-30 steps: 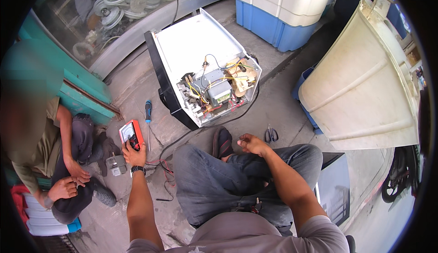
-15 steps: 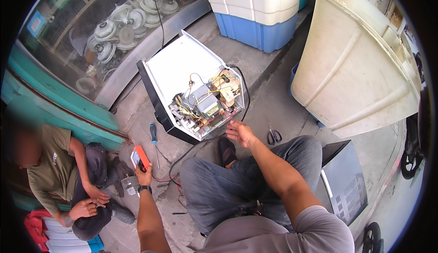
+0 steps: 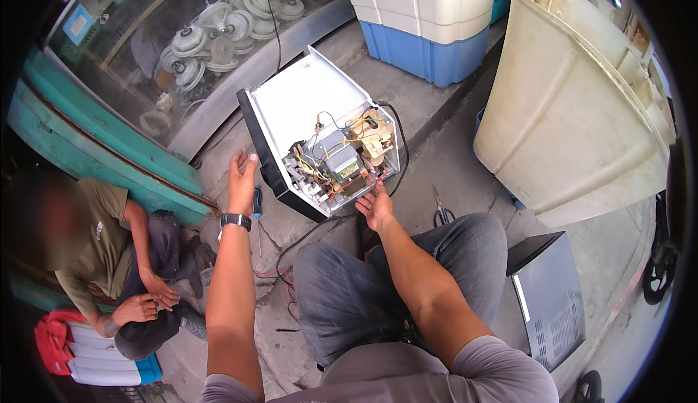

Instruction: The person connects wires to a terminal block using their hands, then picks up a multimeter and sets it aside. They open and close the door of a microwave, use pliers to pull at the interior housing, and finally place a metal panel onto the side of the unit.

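A microwave oven (image 3: 305, 98) with its cover off lies on the pavement in front of me, its transformer (image 3: 342, 157) and coloured wires exposed. My left hand (image 3: 242, 183), wearing a wristwatch, is raised beside the black front (image 3: 260, 141) with fingers stretched and nothing in them. Below it lies a blue-handled screwdriver (image 3: 257, 203), partly covered by the hand. My right hand (image 3: 375, 208) is palm up at the near edge of the chassis, fingers apart and slightly bent by the wiring. Whether they touch the metal is unclear. Red test leads (image 3: 285, 278) run along the ground near my left knee.
Scissors (image 3: 443, 216) lie beside my right knee. A vented metal cover (image 3: 550, 305) rests at the right. Large plastic tubs (image 3: 574, 105) stand at the far right. A person (image 3: 109, 243) sits at the left near a glass case (image 3: 167, 47). A black power cord (image 3: 402, 141) curves around the oven.
My left hand has let go of the red multimeter and moved up toward the oven's front; the multimeter is now out of sight. My right hand has come closer to the chassis edge.
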The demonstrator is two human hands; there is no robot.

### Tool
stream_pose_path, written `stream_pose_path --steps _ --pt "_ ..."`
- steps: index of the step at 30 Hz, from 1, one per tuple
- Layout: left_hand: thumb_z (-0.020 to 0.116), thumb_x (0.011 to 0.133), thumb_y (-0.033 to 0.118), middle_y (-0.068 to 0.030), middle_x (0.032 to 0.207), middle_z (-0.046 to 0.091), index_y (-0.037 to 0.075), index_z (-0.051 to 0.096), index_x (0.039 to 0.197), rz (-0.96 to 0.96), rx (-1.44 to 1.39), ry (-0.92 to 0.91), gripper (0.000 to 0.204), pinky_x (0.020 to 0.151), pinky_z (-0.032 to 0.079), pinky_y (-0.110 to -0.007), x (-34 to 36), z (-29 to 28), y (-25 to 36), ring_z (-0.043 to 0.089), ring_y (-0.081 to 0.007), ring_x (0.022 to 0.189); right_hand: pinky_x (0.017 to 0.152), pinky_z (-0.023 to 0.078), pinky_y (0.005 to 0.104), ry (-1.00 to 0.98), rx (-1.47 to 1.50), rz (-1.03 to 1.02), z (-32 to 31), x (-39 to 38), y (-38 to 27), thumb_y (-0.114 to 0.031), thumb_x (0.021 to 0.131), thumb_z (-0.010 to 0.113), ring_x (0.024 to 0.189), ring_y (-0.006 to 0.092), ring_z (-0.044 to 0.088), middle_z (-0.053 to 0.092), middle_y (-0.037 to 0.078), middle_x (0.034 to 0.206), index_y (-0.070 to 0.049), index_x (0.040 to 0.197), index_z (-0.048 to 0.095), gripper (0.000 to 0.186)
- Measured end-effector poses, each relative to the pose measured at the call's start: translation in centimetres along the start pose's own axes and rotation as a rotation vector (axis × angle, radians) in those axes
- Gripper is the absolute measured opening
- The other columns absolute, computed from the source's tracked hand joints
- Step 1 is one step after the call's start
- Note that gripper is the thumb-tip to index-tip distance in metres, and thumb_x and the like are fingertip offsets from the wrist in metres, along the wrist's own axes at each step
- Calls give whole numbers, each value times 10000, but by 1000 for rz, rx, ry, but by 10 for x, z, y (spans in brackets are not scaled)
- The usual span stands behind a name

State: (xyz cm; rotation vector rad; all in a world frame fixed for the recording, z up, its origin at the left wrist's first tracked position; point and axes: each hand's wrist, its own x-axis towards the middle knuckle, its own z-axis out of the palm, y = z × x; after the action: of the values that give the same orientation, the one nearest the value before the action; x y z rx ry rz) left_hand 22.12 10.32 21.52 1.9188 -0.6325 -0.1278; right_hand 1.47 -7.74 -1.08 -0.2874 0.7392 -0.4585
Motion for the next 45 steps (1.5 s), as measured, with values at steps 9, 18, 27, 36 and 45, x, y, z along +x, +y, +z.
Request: stream_pose_path --steps 9,18,27,36,45 --pt "588 1000 560 -117 1373 613 -3 528 1411 -337 -578 -103 699 1080 433 -339 14 35 -32 592 -205 1238 1015 495 541 -43 -49 25 1 -1 10 -598 1062 403 1203 376 575 458 138 1437 -181 1566 300 663" --pt "583 1029 464 -72 1201 658 45 603 1241 -281 -682 48 470 984 495 -339 -16 55 -15 634 -174 1091 924 511 435 -75 -228 -92 11 -11 -29 -735 961 490 1106 251 584 584 84 1306 -163 1445 474 749" --pt "701 976 415 -11 1099 630 46 439 1404 -211 -733 195 623 695 384 -259 -52 135 28 547 -85 918 968 393 455 13 -247 -138 4 14 -96 -838 888 484 1107 253 592 658 86 1204 -170 1397 557 843" --pt "731 972 288 -3 1068 620 19 310 1528 -130 -874 241 747 748 419 -265 -64 180 56 554 -98 927 1060 359 527 55 -491 -130 20 47 -144 -904 839 459 1319 343 493 479 122 1548 -109 1545 440 1064" --pt "762 945 134 13 949 479 40 106 1617 -22 -829 210 945 858 406 -253 -78 228 50 471 -89 898 1071 396 418 -49 -483 -122 -10 61 -187 -900 876 373 1219 268 525 479 137 1527 -48 1599 327 1118"
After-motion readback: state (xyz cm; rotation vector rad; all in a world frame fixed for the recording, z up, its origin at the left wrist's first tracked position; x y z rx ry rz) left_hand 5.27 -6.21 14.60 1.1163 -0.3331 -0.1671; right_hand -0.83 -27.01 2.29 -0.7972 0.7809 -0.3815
